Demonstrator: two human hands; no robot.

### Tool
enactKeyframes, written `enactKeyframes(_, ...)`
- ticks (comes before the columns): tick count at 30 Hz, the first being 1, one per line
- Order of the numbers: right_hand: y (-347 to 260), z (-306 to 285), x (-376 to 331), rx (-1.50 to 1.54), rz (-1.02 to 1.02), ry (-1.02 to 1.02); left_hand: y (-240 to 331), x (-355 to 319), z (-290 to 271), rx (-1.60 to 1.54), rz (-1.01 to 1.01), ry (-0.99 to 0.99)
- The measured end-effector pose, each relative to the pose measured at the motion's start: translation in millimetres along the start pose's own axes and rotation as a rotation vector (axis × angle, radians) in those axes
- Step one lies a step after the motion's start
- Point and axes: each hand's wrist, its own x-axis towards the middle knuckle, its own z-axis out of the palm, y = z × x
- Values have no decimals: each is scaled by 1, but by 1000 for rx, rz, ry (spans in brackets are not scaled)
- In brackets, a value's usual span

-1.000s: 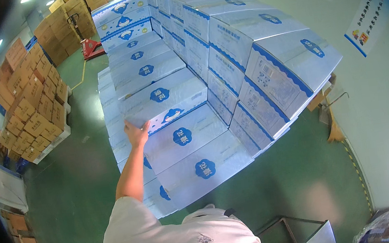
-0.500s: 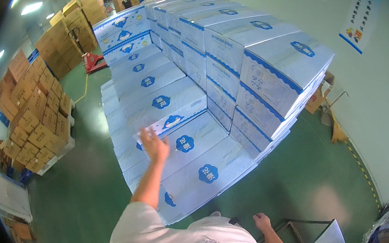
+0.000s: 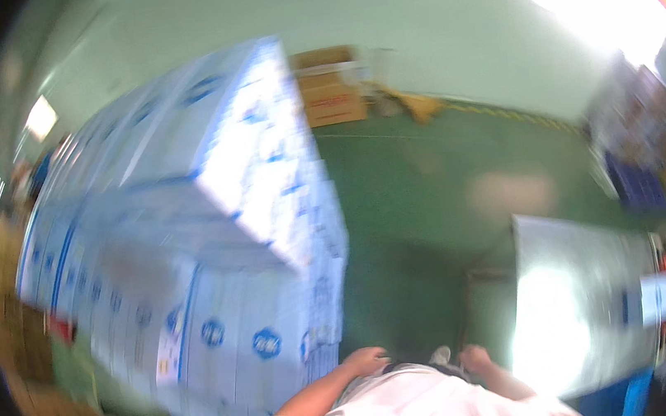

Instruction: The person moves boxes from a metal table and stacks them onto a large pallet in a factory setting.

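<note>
The view has swung right and blurred; the left hand (image 3: pixel 366 362) has dropped from the white-and-blue boxes (image 3: pixel 213 248) to the waist, holding nothing, its grip unclear; right hand (image 3: pixel 476 357) likewise low, near the shiny worktop (image 3: pixel 586 302)

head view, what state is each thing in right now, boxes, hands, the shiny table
white and blue boxes: closed, stacked in a tall block on the green floor
brown carton: closed, by the far wall
left hand: empty, low by the body
right hand: empty, low beside the table
metal table: top glaring, contents too blurred to tell
</note>
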Motion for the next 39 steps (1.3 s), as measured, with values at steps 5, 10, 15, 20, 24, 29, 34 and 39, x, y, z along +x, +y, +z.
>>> enactKeyframes(5, 43, 3, -66, 794, 573, 505, -82, 2, 10, 204, -367, 29)
enactKeyframes(10, 113, -11, -137, 1033, 919, 718, -124, 28, 32, 548, -280, -127)
enactKeyframes(15, 224, 52, -182, 989, 1070, 828, 4, 90, 53, 145, -395, -3)
enactKeyframes(20, 345, 77, -238, 1000, 1317, 630, 117, 159, 86, -1, -216, 30)
enactKeyframes(24, 448, 64, -275, 991, 1435, 521, 196, 168, 97, -70, -107, 56)
enactKeyframes(29, 564, 29, -311, 794, 1526, 635, 211, 156, 88, 199, -283, -38)
enactKeyframes(34, 640, -1, -337, 663, 1574, 699, 173, 134, 76, 364, -408, -44)
enactKeyframes(39, 661, 10, -323, 533, 1653, 714, 235, 128, 79, 266, -461, -28)
